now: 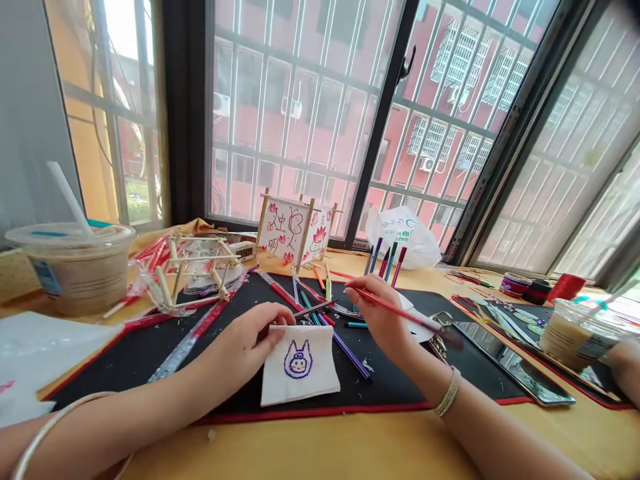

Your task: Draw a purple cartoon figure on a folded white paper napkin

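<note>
My left hand (257, 333) is closed, thumb and fingers pinching the upper left edge of a small white sheet (320, 380), which may be paper or cloth. A purple-outlined face with pointed ears is drawn on it. From behind those fingertips a thin dark stick (315, 309) points right. My right hand (385, 317), raised to the right of the sheet and apart from it, is closed around a slim red pen-like stick (390, 305). Its dark rear end is blurred. Several coloured pens (353, 353) lie between and behind the hands on the black mat (225, 393).
A wooden stick frame (200, 267) and a drawn-on paper panel stand (283, 230) are behind. Drink cups stand left (75, 273) and right (575, 333). A phone (515, 363) lies right, near another person's hand (625, 367). Upright pens (387, 260) stand behind my right hand.
</note>
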`<state>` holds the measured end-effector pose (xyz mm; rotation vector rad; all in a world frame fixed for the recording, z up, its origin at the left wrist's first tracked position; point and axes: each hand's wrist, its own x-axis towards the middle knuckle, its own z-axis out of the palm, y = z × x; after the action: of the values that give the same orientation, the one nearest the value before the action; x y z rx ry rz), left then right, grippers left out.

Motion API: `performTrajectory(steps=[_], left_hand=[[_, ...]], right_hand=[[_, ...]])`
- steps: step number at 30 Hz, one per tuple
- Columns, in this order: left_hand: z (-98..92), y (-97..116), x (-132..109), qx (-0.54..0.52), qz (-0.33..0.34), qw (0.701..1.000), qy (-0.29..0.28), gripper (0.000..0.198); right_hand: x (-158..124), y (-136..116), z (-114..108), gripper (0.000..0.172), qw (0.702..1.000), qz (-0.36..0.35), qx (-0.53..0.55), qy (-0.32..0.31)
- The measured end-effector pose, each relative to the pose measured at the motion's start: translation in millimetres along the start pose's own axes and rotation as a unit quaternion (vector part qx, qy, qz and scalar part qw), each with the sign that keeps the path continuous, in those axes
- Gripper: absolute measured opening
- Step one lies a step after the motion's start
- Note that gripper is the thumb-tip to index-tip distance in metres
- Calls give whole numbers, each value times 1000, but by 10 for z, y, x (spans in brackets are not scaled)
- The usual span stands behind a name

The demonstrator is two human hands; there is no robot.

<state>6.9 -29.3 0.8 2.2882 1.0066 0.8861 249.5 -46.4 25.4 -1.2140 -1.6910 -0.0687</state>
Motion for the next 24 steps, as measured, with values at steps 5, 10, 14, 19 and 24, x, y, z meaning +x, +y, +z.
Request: performTrajectory(steps=[5,10,14,19,24], left_hand=[[-47,-1,62,13,-36,999,-31,19],[-68,37,100,-4,-88,991,-97,20],[-98,73,89,-37,-123,978,-162,21],[-174,183,51,-126,-140,965,-184,21],[-141,229,39,-171,-161,957,-170,25]], right_hand=[[64,24,-88,33,993,-1,-116,-37],[93,66,-105,32,975,26,-213,-64],[118,51,-129,33,954,42,-277,-106],[134,4,-162,26,916,70,-349,-185],[112,-51,-155,21,884,87,-394,-234]])
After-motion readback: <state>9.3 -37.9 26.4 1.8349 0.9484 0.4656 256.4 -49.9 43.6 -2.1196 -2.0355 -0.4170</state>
